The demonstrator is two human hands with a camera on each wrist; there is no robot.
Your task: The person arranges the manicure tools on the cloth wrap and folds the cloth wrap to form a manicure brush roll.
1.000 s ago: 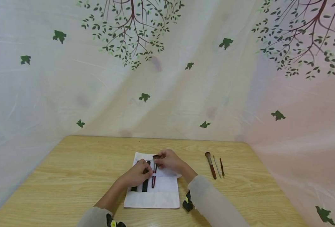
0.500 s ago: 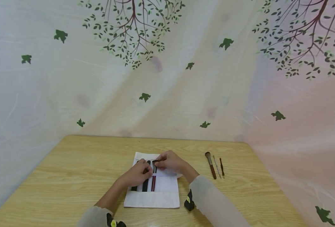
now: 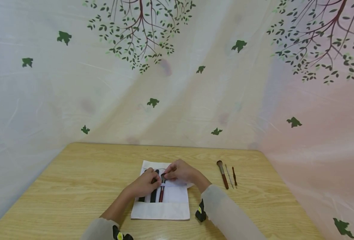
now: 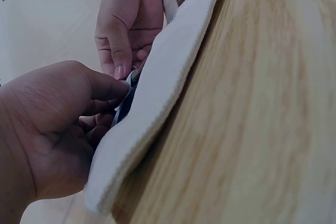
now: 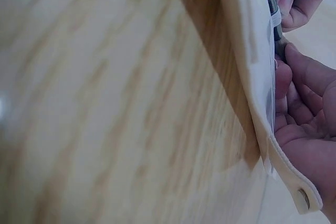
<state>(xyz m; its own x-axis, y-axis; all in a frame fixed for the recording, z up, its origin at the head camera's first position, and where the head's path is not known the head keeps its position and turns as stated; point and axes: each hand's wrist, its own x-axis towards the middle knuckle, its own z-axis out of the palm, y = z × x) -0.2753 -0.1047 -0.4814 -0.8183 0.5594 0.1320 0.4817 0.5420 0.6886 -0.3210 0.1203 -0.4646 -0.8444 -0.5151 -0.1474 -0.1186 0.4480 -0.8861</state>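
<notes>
Left hand (image 3: 144, 185) pinches the white elastic band (image 3: 163, 184), seemingly to steady it, while the right hand (image 3: 179, 170) grips the slim red-handled brush (image 3: 161, 196) threaded through it on the white cloth roll (image 3: 160, 211).

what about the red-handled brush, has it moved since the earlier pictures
Yes: the red-handled brush has slid down, its lower end now reaching the bottom pocket of the white case.
</notes>
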